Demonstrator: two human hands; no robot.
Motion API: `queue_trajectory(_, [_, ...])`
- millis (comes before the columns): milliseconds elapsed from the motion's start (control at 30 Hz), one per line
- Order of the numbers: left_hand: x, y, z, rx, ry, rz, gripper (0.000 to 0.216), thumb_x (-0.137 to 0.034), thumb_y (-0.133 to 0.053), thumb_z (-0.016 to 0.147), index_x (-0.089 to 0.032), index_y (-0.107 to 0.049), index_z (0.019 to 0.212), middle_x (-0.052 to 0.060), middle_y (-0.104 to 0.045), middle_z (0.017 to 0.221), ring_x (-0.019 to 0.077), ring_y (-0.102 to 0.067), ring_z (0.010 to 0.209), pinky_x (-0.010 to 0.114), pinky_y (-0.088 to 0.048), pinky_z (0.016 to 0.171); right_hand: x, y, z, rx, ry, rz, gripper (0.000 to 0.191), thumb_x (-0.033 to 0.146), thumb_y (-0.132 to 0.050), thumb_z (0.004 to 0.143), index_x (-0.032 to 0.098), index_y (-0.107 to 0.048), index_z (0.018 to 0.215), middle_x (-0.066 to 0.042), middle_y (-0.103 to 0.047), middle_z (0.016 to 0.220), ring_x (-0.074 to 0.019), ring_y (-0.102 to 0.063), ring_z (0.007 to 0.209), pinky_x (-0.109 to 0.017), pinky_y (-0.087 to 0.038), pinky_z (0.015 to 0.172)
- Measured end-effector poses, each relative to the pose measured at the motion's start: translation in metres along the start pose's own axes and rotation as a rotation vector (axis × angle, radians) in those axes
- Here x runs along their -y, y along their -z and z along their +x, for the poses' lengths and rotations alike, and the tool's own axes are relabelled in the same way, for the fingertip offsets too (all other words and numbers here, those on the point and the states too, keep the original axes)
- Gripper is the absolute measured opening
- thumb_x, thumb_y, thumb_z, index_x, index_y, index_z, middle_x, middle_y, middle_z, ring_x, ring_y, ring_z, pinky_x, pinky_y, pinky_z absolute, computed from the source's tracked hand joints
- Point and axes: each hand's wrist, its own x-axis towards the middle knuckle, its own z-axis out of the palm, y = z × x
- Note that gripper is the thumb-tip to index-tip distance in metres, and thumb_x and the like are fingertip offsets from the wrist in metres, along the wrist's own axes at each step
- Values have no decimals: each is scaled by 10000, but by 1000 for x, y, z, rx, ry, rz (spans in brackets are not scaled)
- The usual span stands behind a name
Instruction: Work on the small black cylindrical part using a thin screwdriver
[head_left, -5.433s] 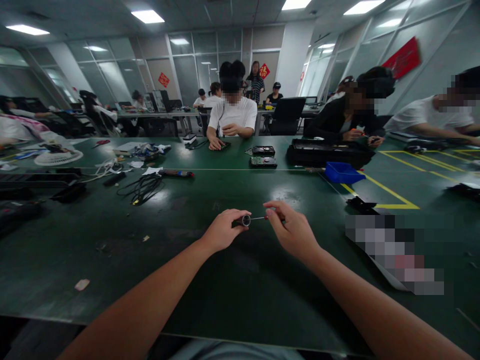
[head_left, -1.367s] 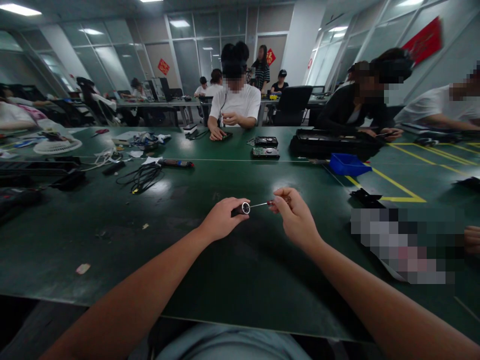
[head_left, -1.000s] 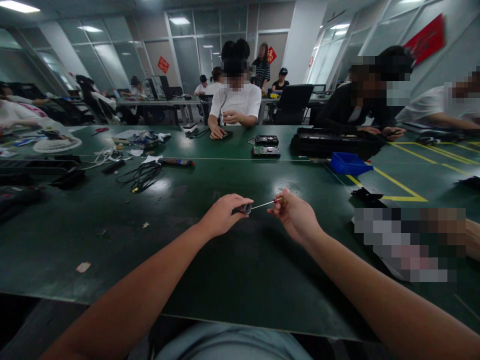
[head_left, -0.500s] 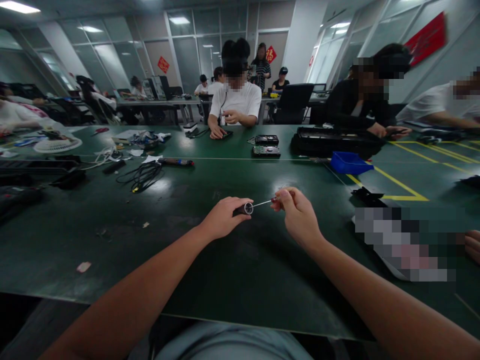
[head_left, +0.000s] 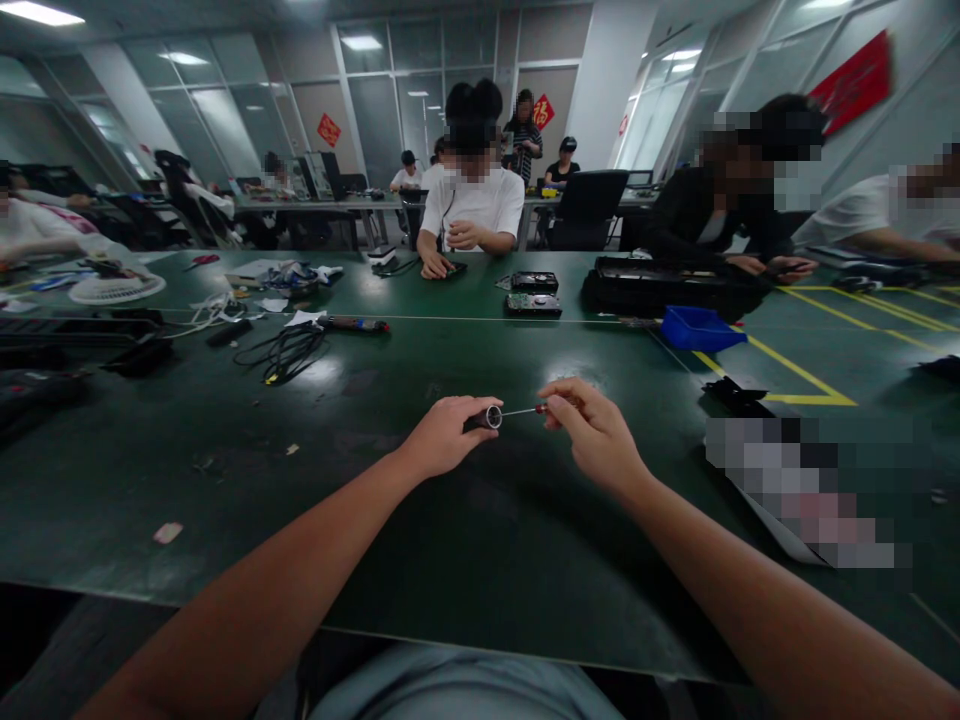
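The left hand (head_left: 442,437) pinches one dark, silver-rimmed cylinder (head_left: 490,417); the right hand (head_left: 598,432) pinches one thin metal-shafted, red-collared screwdriver (head_left: 540,408).

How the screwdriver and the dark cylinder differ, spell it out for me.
The screwdriver shows a slim, bright shaft with red at its handle end; the dark cylinder is thicker, with a pale ringed end. The screwdriver is in the right grip, the dark cylinder in the left grip. Each is partly covered by the grip holding it.
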Motion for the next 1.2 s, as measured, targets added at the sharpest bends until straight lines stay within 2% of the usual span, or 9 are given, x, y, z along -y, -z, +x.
queue_trajectory(167, [2,-1,0,-10,-12,-3,398,-290,-674,896,-254,-614,1288,49,-683,1153,231,-609,1101,417,-429,1025,-6,2,2,21,-60,43,147,257,-519,887,230,-633,976,-1,-627,759,-184,-607,720,-334,-458,678])
queue_trajectory(233, [1,-2,0,-10,-12,0,398,-289,-676,895,-255,-615,1287,47,-683,1159,231,-608,1101,422,-424,1027,-5,2,3,22,-84,36,163,305,-483,923,227,-623,953,10,-598,689,-176,-589,656,-327,-447,638])
queue_trajectory(333, [1,-1,0,-11,-10,-2,397,-288,-678,893,-257,-617,1284,43,-682,1166,229,-609,1097,418,-426,1023,0,0,2,-6,-115,-38,325,438,-395,983,224,-627,907,25,-528,581,-168,-549,553,-322,-418,573])
queue_trajectory(533, [-2,1,0,-16,14,-15,394,-287,-674,893,-254,-617,1282,46,-683,1159,232,-615,1081,415,-444,1001,0,-3,-1,-39,-71,-111,247,415,-520,936,232,-570,1095,-5,-638,762,-180,-586,637,-328,-417,603])
queue_trajectory(667, [-2,2,0,-21,31,-23,371,-278,-656,901,-247,-625,1270,52,-682,1155,229,-617,1085,416,-448,1010,-3,-1,0,14,-45,-88,175,380,-497,952,243,-598,993,-1,-611,765,-181,-582,689,-327,-416,634])
queue_trajectory(800, [-2,1,1,-12,14,-12,377,-282,-668,895,-245,-627,1268,51,-684,1142,229,-618,1083,422,-440,1025,-3,1,1,24,-66,-120,267,429,-439,983,236,-615,926,15,-547,655,-170,-540,615,-317,-388,584])
queue_trajectory(967, [-4,1,0,-15,36,-31,383,-260,-679,884,-238,-630,1263,52,-681,1180,228,-616,1100,417,-441,1026,-4,-3,0,-47,-61,47,215,390,-560,925,227,-568,1066,-5,-635,780,-184,-615,710,-342,-477,671])
queue_trajectory(1100, [-4,1,-1,-49,52,-105,386,-271,-672,890,-232,-623,1271,61,-670,1215,227,-617,1113,404,-458,1013,-4,-7,2,-49,-86,215,237,438,-599,907,207,-631,949,-35,-680,812,-186,-649,747,-374,-515,758])
queue_trajectory(1200, [-4,2,-1,-68,-3,-104,409,-269,-663,900,-251,-599,1304,57,-656,1241,221,-600,1144,406,-440,1033,-8,-8,5,-96,-187,410,292,493,-593,901,205,-641,907,-24,-662,757,-175,-633,697,-371,-526,741])
